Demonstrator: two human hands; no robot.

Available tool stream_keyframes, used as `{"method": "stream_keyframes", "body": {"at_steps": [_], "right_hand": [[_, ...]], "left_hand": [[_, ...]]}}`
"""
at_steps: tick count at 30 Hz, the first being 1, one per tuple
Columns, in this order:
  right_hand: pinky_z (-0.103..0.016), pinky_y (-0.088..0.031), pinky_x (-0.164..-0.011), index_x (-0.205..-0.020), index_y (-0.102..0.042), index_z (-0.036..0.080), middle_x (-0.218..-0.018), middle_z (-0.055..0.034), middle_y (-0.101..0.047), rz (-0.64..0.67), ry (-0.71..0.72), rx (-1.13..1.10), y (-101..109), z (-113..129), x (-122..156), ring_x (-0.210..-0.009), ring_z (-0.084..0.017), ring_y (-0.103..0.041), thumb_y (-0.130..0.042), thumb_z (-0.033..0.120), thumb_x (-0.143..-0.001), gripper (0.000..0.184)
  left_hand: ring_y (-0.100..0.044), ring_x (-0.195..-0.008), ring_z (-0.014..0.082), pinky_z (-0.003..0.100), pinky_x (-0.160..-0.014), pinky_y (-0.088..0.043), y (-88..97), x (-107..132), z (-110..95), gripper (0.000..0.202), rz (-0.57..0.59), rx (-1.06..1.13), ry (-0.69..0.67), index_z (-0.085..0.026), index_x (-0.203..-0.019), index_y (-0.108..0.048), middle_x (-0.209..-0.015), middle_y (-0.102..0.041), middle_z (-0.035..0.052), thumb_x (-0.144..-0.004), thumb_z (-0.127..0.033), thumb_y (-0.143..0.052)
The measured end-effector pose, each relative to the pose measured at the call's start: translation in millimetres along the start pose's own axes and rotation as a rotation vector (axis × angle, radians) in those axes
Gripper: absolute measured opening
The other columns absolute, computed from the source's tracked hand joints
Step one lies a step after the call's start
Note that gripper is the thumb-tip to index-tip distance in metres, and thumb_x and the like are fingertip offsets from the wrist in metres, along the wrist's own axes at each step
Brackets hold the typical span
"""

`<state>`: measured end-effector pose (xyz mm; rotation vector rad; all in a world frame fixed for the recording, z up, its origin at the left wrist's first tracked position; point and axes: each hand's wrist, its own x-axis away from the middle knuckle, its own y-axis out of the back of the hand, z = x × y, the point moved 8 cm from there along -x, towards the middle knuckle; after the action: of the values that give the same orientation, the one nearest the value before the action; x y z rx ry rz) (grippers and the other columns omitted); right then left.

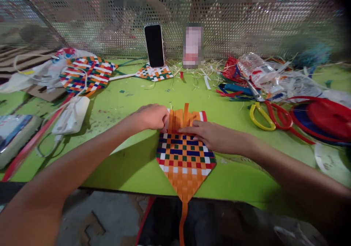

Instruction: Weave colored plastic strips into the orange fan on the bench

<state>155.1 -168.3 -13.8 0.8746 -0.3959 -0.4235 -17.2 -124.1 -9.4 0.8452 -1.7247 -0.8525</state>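
A woven mat of coloured strips, orange with blue, green, red and white checks, lies on the green table near its front edge. An orange strip hangs from its pointed tip over the edge. My left hand is curled at the mat's upper left, fingers pinched on the end of a strip there. My right hand lies flat across the mat's upper part, fingers pressed down on the loose orange strips.
Two finished woven pieces lie at the back left, behind them a phone leaning on a perforated metal screen. Scissors with yellow and red handles, red and blue tape rolls and plastic scraps sit right. A white charger lies left.
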Motion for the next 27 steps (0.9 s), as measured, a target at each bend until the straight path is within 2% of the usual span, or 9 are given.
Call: {"method": "stream_keyframes", "body": {"at_steps": [6, 9, 12, 14, 16, 18, 20, 24, 27], "right_hand": [[-0.037, -0.051, -0.096, -0.153, -0.067, 0.026, -0.121, -0.0136, -0.072, 0.015, 0.028, 0.055, 0.8, 1.0, -5.8, -0.106, -0.026, -0.069, -0.056, 0.008, -0.098, 0.058], [-0.037, -0.051, -0.097, -0.152, -0.067, 0.021, -0.124, -0.0161, -0.073, 0.038, 0.032, 0.1, -0.4, 0.4, -10.2, -0.108, -0.026, -0.069, -0.057, 0.006, -0.096, 0.059], [-0.037, -0.05, -0.099, -0.151, -0.068, 0.018, -0.126, -0.0173, -0.073, 0.003, 0.03, 0.134, -0.6, 2.0, -9.8, -0.109, -0.026, -0.068, -0.058, 0.002, -0.093, 0.061], [-0.037, -0.049, -0.101, -0.149, -0.068, 0.017, -0.128, -0.0175, -0.073, -0.047, 0.032, 0.132, -0.9, 5.2, -6.8, -0.113, -0.026, -0.067, -0.058, 0.001, -0.092, 0.059], [-0.038, -0.047, -0.103, -0.146, -0.067, 0.016, -0.133, -0.0175, -0.072, -0.108, 0.014, 0.1, -0.5, 7.4, -2.7, -0.118, -0.026, -0.066, -0.058, 0.003, -0.094, 0.055], [-0.037, -0.047, -0.102, -0.144, -0.064, 0.016, -0.133, -0.0167, -0.071, -0.158, -0.039, 0.058, -0.3, 6.3, 1.3, -0.118, -0.025, -0.065, -0.058, 0.005, -0.095, 0.05], [-0.035, -0.047, -0.097, -0.139, -0.062, 0.015, -0.128, -0.0151, -0.072, -0.2, -0.088, 0.033, 0.6, 4.1, 4.9, -0.111, -0.024, -0.065, -0.058, 0.005, -0.095, 0.045], [-0.032, -0.045, -0.09, -0.123, -0.061, 0.017, -0.117, -0.0116, -0.07, -0.304, -0.098, 0.033, 11.5, 0.5, 12.7, -0.104, -0.023, -0.063, -0.064, 0.009, -0.091, 0.032], [-0.032, -0.045, -0.089, -0.113, -0.062, 0.018, -0.115, -0.0107, -0.069, -0.317, -0.147, 0.038, 21.8, -8.4, 20.1, -0.103, -0.024, -0.062, -0.077, 0.019, -0.086, 0.031]], "left_hand": [[-0.065, -0.069, 0.0178, 0.029, -0.066, -0.04, -0.8, -3.6, 4.8, 0.015, -0.011, 0.058, -0.066, -0.021, -0.07, -0.07, -0.077, -0.075, 0.0001, -0.068, -0.011, -0.081], [-0.066, -0.073, 0.0181, 0.027, -0.067, -0.041, -1.6, 2.1, 9.2, 0.012, -0.069, 0.016, -0.068, -0.021, -0.074, -0.071, -0.08, -0.075, 0.0007, -0.071, -0.018, -0.083], [-0.07, -0.083, 0.0198, 0.027, -0.071, -0.043, -4.2, 23.4, 0.1, 0.007, -0.221, -0.056, -0.146, -0.023, -0.085, -0.074, -0.089, -0.078, 0.0014, -0.08, -0.019, -0.074], [-0.071, -0.096, 0.0205, 0.027, -0.076, -0.045, -10.4, 42.7, -15.0, 0.023, -0.31, -0.112, -0.272, -0.025, -0.098, -0.075, -0.102, -0.079, 0.0023, -0.086, -0.011, -0.061], [-0.071, -0.104, 0.0226, 0.03, -0.082, -0.048, -16.1, 57.4, -23.9, 0.028, -0.356, -0.153, -0.314, -0.023, -0.102, -0.075, -0.11, -0.078, 0.0057, -0.089, -0.009, -0.054], [-0.071, -0.109, 0.0251, 0.033, -0.088, -0.05, -17.7, 64.9, -26.7, 0.022, -0.356, -0.126, -0.302, -0.023, -0.103, -0.075, -0.113, -0.077, 0.0081, -0.095, -0.016, -0.055], [-0.069, -0.114, 0.029, 0.037, -0.095, -0.051, -15.4, 67.8, -26.7, 0.018, -0.345, -0.084, -0.282, -0.022, -0.109, -0.073, -0.117, -0.076, 0.01, -0.097, -0.032, -0.065], [-0.063, -0.125, 0.0377, 0.047, -0.108, -0.047, -15.5, 67.9, -19.2, 0.065, -0.376, -0.058, -0.222, -0.021, -0.126, -0.069, -0.132, -0.07, 0.0151, -0.08, -0.064, -0.085], [-0.061, -0.126, 0.0376, 0.048, -0.109, -0.047, -28.1, 67.1, -13.4, 0.07, -0.4, -0.005, -0.204, -0.021, -0.128, -0.068, -0.131, -0.068, 0.0144, -0.078, -0.066, -0.087]]}}
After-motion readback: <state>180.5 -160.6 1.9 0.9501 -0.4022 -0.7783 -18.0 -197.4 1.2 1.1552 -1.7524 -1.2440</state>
